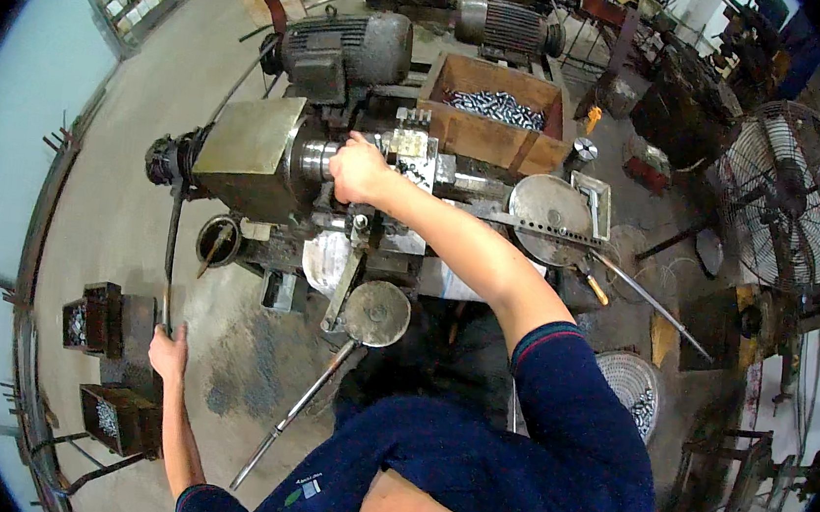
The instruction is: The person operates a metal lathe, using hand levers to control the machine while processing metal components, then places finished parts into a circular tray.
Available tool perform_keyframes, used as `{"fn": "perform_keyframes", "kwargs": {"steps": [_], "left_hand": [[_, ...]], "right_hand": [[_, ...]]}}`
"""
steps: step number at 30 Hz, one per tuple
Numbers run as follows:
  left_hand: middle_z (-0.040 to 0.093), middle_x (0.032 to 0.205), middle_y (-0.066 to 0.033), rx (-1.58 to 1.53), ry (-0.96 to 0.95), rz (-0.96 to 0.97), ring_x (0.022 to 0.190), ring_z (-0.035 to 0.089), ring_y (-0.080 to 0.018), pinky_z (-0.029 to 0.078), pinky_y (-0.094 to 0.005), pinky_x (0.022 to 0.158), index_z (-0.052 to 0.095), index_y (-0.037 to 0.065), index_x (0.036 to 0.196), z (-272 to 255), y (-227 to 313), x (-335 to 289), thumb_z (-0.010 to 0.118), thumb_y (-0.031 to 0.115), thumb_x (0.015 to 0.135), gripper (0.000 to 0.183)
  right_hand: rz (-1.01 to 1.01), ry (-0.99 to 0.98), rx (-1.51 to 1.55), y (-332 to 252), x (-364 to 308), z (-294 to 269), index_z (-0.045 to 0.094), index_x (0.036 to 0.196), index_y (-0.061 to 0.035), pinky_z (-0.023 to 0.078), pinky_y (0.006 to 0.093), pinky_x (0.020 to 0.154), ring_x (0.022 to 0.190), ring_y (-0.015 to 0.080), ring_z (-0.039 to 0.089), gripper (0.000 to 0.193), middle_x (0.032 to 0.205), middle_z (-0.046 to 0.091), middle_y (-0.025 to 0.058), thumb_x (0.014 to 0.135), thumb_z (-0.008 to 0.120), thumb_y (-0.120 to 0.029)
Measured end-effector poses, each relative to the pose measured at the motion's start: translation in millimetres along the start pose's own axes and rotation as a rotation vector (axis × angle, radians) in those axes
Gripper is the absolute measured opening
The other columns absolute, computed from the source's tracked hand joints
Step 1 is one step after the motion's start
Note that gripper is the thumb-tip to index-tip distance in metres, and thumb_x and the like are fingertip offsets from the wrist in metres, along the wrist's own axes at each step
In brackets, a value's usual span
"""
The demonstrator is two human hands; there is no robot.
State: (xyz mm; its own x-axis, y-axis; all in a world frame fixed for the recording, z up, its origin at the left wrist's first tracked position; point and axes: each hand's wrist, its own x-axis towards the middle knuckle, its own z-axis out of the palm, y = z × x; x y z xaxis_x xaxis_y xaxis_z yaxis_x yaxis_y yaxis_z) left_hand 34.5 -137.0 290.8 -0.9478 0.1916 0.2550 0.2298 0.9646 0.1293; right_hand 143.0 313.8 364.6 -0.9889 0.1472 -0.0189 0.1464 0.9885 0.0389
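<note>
My left hand (169, 353), low on the left, is closed round the lower end of a long dark rod (171, 258) that rises to the left end of a small lathe. Reaching across the machine, my right hand (359, 169) is at the bright metal spindle nose (313, 160), beside the grey headstock cover (249, 137). Its fingers are curled in, and whatever they pinch is hidden behind them. Just right of that hand is the tool block (411, 146), with small metal pieces about it. Below hangs a lever with a round disc (377, 314).
Behind the lathe are a motor (351, 48) and a wooden box (480, 142) of small shiny metal parts. At right stand a round plate (548, 210), a perforated bar, a basket (627, 376) and a large fan (789, 194). Two dark bins (123, 421) of parts are at lower left.
</note>
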Motion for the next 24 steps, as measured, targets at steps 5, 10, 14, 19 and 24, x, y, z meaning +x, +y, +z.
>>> {"fn": "perform_keyframes", "kwargs": {"steps": [5,10,14,19,24], "left_hand": [[0.059,0.074,-0.0226,-0.097,-0.028,0.061,0.074,0.058,-0.0414,0.045,-0.0453,0.064,0.054,-0.002,0.082,-4,29,-24,0.067,0.038,0.072,0.043],[0.055,0.056,-0.0151,-0.435,-0.441,0.143,0.05,0.059,-0.0245,0.047,-0.0366,0.048,0.052,-0.004,0.077,-33,32,3,0.065,0.021,0.076,0.029],[0.055,0.058,-0.0113,-0.914,-0.626,-0.11,0.049,0.058,-0.0201,0.05,-0.0329,0.045,0.055,-0.008,0.086,22,10,34,0.059,0.01,0.079,0.02],[0.057,0.062,-0.011,-0.84,-0.474,0.067,0.051,0.056,-0.018,0.05,-0.0332,0.049,0.054,-0.007,0.087,21,35,52,0.059,0.015,0.081,0.023],[0.05,0.056,-0.0026,-0.985,-0.467,0.046,0.043,0.043,-0.0097,0.033,-0.025,0.042,0.052,0.001,0.077,38,4,51,0.062,0.026,0.084,0.027]], "right_hand": [[-0.006,0.057,-0.032,0,-6,-4,0.069,0.075,-0.0111,0.026,0.0412,0.104,0.093,0.0275,0.058,0.021,0.083,0.066,0.011,0.059,0.064,-0.024],[0.008,0.47,0.022,30,-60,-40,0.065,0.057,-0.0089,0.034,0.0416,0.098,0.081,0.0283,0.059,0.016,0.073,0.064,0.0149,0.052,0.062,-0.024],[0.272,0.371,0.172,94,-107,-45,0.063,0.053,-0.0054,0.042,0.0403,0.085,0.066,0.0322,0.058,0.019,0.055,0.056,0.0156,0.053,0.061,-0.024],[0.425,0.676,0.004,146,-172,-31,0.06,0.106,-0.0095,0.042,0.0405,0.089,0.107,0.0345,0.048,0.051,0.122,0.048,0.0184,0.056,0.061,-0.019],[0.678,0.626,0.319,143,-320,13,0.062,0.104,-0.0086,0.043,0.0385,0.09,0.108,0.0349,0.05,0.049,0.124,0.048,0.0186,0.056,0.063,-0.019]]}}
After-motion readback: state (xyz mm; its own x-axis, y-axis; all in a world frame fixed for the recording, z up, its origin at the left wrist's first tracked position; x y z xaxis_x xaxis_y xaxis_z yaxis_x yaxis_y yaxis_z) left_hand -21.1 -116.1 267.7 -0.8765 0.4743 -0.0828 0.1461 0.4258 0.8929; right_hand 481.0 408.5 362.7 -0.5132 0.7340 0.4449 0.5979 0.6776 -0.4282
